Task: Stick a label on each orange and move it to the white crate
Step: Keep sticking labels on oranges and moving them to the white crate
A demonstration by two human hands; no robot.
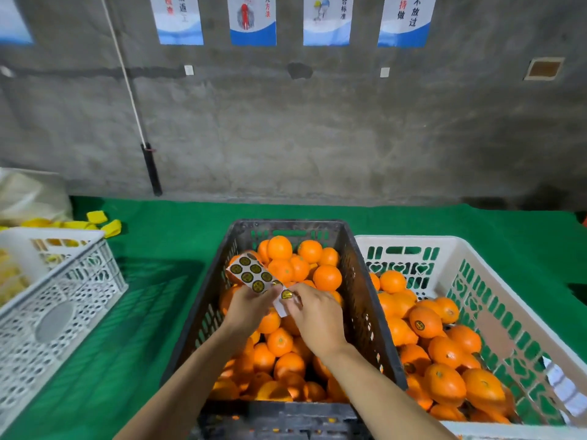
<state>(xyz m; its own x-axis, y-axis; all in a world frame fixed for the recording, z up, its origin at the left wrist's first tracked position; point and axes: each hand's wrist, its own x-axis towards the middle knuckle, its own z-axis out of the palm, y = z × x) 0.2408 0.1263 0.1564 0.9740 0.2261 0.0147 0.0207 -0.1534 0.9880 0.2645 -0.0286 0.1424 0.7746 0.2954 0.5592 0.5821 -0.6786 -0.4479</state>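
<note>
Left hand (251, 304) gripping label sheet (254, 274) over black crate (365, 300), right hand (313, 315) pinching label (286, 294) off it, white crate (476, 300) just right

Glossy round labels (258, 285) sit on a paper sheet (254, 274). Both crates, black (359, 281) and white (495, 315), are perforated plastic. Rough concrete wall (317, 138); matt green cloth (143, 312).

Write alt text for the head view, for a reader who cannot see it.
The left hand holds a label sheet and the right hand pinches one label at its edge, over a black crate of oranges. A white crate on the right holds more oranges, one visibly labelled.
</note>
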